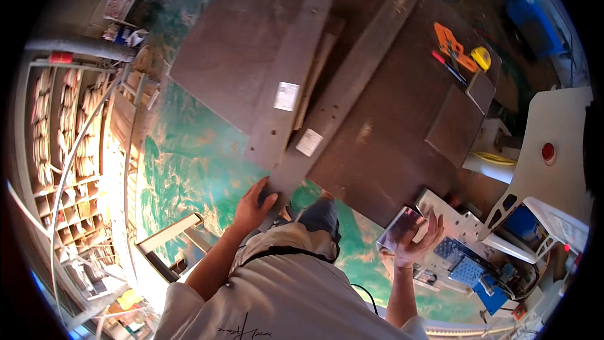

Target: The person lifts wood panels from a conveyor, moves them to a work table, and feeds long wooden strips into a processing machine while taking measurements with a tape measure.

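My left hand (253, 206) is closed round the near end of a long grey-brown board (352, 82), which has a white label and several small holes. The board lies slantwise over a brown tabletop (371, 170), its near end reaching past the edge toward my body. Left of it lies a second drilled board (296, 50), also labelled, with a narrower strip (316, 79) partly hidden beside it. My right hand (420, 240) is open, fingers spread, over a shiny, mirror-like metal block (397, 226) on the machine; I cannot tell whether they touch.
At the table's right lie an orange tool (454, 47), a yellow tape measure (480, 58), a red-tipped pen (438, 56) and small panels (450, 126). A white machine (553, 119) with a red button stands right. Shelving (66, 132) with stacked pieces stands left, beyond green floor (182, 170).
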`<state>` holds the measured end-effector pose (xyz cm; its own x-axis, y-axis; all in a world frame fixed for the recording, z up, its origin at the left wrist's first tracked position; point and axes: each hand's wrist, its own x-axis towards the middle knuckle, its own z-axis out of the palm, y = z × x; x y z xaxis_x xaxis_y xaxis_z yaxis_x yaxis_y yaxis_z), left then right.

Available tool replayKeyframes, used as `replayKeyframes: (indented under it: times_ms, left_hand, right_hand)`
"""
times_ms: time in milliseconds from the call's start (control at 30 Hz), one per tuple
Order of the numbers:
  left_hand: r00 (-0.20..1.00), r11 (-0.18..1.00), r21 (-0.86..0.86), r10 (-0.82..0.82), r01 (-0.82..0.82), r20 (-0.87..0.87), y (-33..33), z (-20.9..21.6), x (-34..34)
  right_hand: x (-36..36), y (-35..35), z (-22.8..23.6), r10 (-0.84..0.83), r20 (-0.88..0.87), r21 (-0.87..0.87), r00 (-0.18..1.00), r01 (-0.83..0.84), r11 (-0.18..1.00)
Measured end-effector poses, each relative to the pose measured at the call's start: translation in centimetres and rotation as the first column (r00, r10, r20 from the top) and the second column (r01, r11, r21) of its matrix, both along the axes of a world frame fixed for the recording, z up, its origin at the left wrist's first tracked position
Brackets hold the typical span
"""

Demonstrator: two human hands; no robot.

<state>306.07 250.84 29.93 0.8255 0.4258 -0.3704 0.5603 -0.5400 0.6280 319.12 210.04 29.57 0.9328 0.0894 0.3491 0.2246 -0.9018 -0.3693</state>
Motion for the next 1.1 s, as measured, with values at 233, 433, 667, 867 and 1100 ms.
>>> replayKeyframes:
  times_ms: [233,433,667,867,1100]
  left_hand:
    - [0.997,0.983,-0.182,-0.027,0.012,-0.079,4.2,-2.7,-1.9]
    - [0.993,0.958,-0.263,-0.108,0.117,0.050,5.0,-3.1,-1.6]
    - [0.977,0.928,-0.306,-0.204,0.213,0.062,5.3,-3.3,-4.9]
    - [0.974,0.943,-0.301,-0.074,0.139,0.216,1.3,-5.2,-9.1]
    - [0.942,0.473,-0.881,0.298,-0.007,0.152,-6.4,3.0,-5.7]
  right_hand:
    - [4.0,23.9,3.2,0.585,-0.509,0.833,0.631,0.192,0.518]
    - [2.0,33.5,1.5,0.594,-0.666,0.727,0.451,0.571,0.381]
    - [-7.6,30.0,1.5,0.521,-0.652,0.753,0.551,0.554,0.355]
    - [-19.2,21.4,1.6,0.417,-0.665,0.744,0.619,0.593,0.307]
    - [-32.1,10.4,3.5,0.405,-0.609,0.791,0.682,0.485,0.373]
